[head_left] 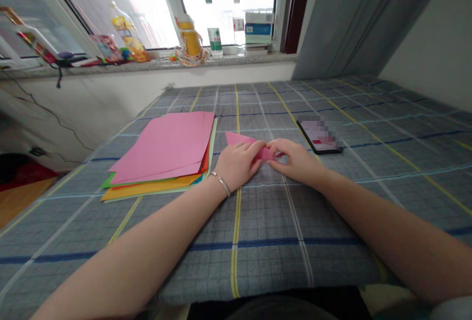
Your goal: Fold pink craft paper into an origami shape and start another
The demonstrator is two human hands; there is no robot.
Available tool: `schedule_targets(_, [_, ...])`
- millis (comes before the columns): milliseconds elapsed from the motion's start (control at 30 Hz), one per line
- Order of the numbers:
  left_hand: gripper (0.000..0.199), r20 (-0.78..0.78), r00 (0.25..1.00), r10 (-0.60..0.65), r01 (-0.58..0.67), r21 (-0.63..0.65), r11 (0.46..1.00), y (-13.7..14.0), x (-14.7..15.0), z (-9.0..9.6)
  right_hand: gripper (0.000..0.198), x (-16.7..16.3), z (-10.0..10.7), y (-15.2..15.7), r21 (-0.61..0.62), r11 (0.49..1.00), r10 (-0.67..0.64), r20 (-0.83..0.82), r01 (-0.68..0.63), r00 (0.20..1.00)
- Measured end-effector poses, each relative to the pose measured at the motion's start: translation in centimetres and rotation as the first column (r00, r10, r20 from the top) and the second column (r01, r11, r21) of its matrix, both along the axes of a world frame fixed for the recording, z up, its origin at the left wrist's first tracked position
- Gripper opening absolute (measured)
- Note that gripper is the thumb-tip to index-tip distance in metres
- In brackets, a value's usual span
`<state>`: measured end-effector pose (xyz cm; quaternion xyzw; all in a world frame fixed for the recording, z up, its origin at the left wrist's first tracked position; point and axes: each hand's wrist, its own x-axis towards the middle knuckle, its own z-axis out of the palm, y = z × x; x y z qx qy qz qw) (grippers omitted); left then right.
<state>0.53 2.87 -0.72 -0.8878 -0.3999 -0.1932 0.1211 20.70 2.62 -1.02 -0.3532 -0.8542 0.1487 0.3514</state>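
Since a single hold might let it slip, the left hand (240,161) grips the folded pink paper (265,154) above checked cloth (261,217) while the right hand (293,159) pinches its three-o'clock end, the coloured-paper stack (167,145) lying at nine o'clock.

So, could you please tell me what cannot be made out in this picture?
All in the head view:
Small folded pink paper: partly hidden by the left hand and right hand.
Black rectangular phone: screen partly masked by mosaic blocks.
Orange and green paper sheets: mostly covered by pink sheets on top.
Clear plastic bottle with green label: print too small to read.
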Motion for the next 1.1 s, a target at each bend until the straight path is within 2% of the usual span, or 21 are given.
schedule_targets(100, [0.025, 0.026, 0.999, -0.018, 0.016, 0.080, 0.997, 0.0, -0.1, 0.3, 0.006, -0.1, 0.2, -0.2, 0.038, 0.998, 0.048, -0.008, -0.047, 0.999])
schedule_targets(200, [0.020, 0.052, 0.994, -0.092, 0.083, 0.153, 0.985, 0.1, -0.4, 0.4, 0.006, -0.2, 0.5, -0.3, 0.075, 0.996, 0.059, -0.037, -0.056, 0.998])
schedule_targets(333, [0.019, 0.239, 0.946, -0.218, 0.184, 0.156, 0.971, 0.1, -0.5, 0.3, 0.007, -0.2, 0.7, -0.4, 0.197, 0.980, -0.006, -0.004, 0.007, 1.000])
schedule_targets(433, [0.019, 0.362, 0.900, -0.243, 0.222, 0.100, 0.970, -0.2, -0.4, 0.2, 0.012, 0.1, 1.0, -0.5, 0.237, 0.968, -0.091, 0.033, 0.081, 0.995])
schedule_targets(533, [0.022, 0.471, 0.851, -0.233, 0.273, -0.019, 0.962, -0.5, -0.2, 0.2, 0.021, 0.5, 1.3, -0.7, 0.259, 0.957, -0.157, 0.085, 0.131, 0.984])
schedule_targets(667, [0.023, 0.564, 0.800, -0.204, 0.379, -0.211, 0.901, 0.0, -0.2, -0.1, 0.026, 0.8, 1.3, -0.8, 0.277, 0.958, -0.133, 0.215, 0.070, 0.968])
schedule_targets(800, [0.014, 0.468, 0.856, -0.220, 0.421, -0.385, 0.821, 1.0, -0.3, -1.2, 0.017, 0.7, 0.5, -0.3, 0.216, 0.976, -0.053, 0.313, -0.017, 0.948])
schedule_targets(933, [0.025, 0.348, 0.910, -0.224, 0.358, -0.389, 0.849, 1.4, -0.2, -1.8, 0.014, 0.6, -0.3, 0.1, 0.117, 0.991, 0.030, 0.282, -0.065, 0.959])
schedule_targets(1100, [0.039, 0.240, 0.931, -0.277, 0.344, -0.313, 0.885, 0.9, -0.1, -1.6, 0.010, 0.7, -0.4, 0.1, 0.106, 0.992, 0.044, 0.249, -0.072, 0.968])
